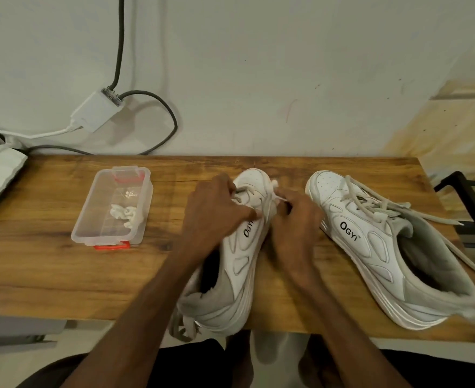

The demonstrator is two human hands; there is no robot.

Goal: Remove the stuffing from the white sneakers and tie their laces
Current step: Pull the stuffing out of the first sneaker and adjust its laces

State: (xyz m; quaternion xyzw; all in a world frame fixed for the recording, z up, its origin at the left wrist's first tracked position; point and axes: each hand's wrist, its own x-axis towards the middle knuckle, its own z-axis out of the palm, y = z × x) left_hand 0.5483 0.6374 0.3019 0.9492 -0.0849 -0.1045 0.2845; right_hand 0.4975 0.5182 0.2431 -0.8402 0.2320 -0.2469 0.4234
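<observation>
Pinching the laces (pixel 268 210) of one white sneaker (pixel 242 264), both hands are curled over its front. The left hand (pixel 216 211) grips a strand near the toe, and the right hand (pixel 295 228) nips a thin lace end between finger and thumb. This sneaker lies mid-desk (pixel 34 261), toe toward the wall, its heel jutting past the near edge.

The likely risks are that the short end slips from the right hand's pinch and the knot goes slack, or that a hard tug drags the overhanging heel off the desk.

Both shoes are white with grey lining, thick layered soles and black lettering on the side. The opening of the one being tied looks dark and empty, so its stuffing seems to be out. The second sneaker (pixel 384 247) sits just to the right, its loose laces (pixel 384 204) sprawling toward the desk's right edge (still untied). Well to the left, a clear plastic box (pixel 90 222) holds white wads (pixel 127 217), probably the removed stuffing.
</observation>
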